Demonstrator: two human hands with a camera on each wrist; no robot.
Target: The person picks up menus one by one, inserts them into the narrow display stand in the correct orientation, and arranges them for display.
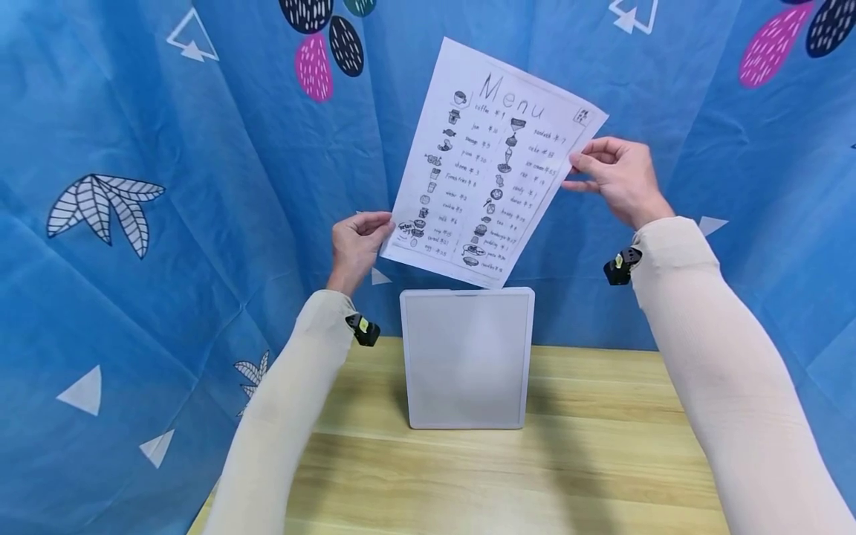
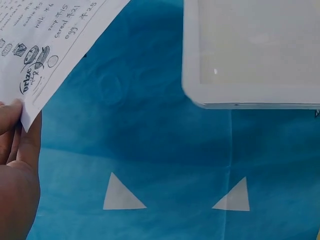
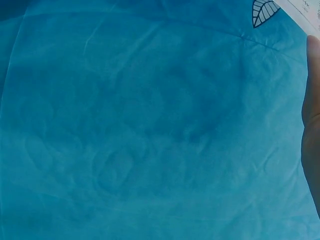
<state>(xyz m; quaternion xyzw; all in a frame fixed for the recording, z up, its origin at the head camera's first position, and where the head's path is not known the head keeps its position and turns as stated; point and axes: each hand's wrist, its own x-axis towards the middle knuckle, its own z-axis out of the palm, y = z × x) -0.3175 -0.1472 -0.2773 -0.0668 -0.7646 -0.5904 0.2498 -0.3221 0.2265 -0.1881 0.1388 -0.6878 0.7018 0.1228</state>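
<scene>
A white paper menu [image 1: 461, 171] with handwritten words and small drawings hangs tilted in the air, its top leaning right. My left hand [image 1: 357, 245] pinches its lower left corner between thumb and fingers; the left wrist view shows that corner of the menu [image 2: 50, 65] in the hand [image 2: 17, 155]. On the right edge, my right hand [image 1: 622, 178] pinches the paper near the upper corner. Only part of the right hand [image 3: 312, 115] shows in the right wrist view. Just below the menu stands a white-framed panel [image 1: 466, 360], upright, its face pale grey.
A light wood table [image 1: 602, 416] carries the panel. Blue patterned cloth [image 1: 200, 223] hangs behind and at both sides, close to the hands. Dark small cameras [image 1: 363, 329] are worn at the wrists over pale sleeves [image 1: 281, 401].
</scene>
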